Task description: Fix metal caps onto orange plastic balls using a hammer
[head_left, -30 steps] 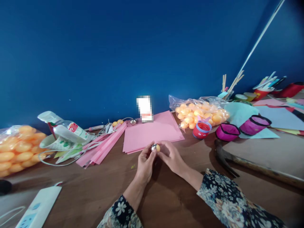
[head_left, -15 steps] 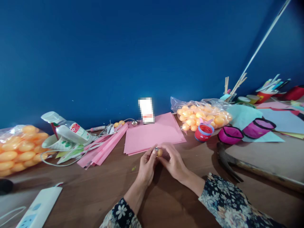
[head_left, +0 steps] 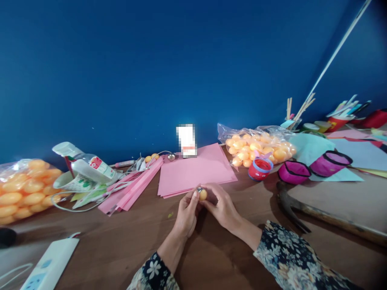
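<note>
An orange ball (head_left: 202,195) with a small shiny silver piece (head_left: 199,189) against its upper left is held between both hands, over the brown table just in front of the pink paper sheets (head_left: 196,171). My left hand (head_left: 186,211) pinches the silver piece and the ball's left side, its thumb on top. My right hand (head_left: 223,204) curves round the ball's right side, fingertips touching it. Parts of the fingers behind the ball are hidden.
Pink strips (head_left: 133,187), a plastic bottle (head_left: 99,167) and a bag of orange balls (head_left: 27,189) lie left. Another ball bag (head_left: 256,147), a red cup (head_left: 260,169), magenta pouches (head_left: 294,172) and a hammer (head_left: 326,217) are right. A power strip (head_left: 50,262) lies front left.
The ball has turned slightly between the fingers, and more of its orange surface shows. Both hands stay in nearly the same place.
</note>
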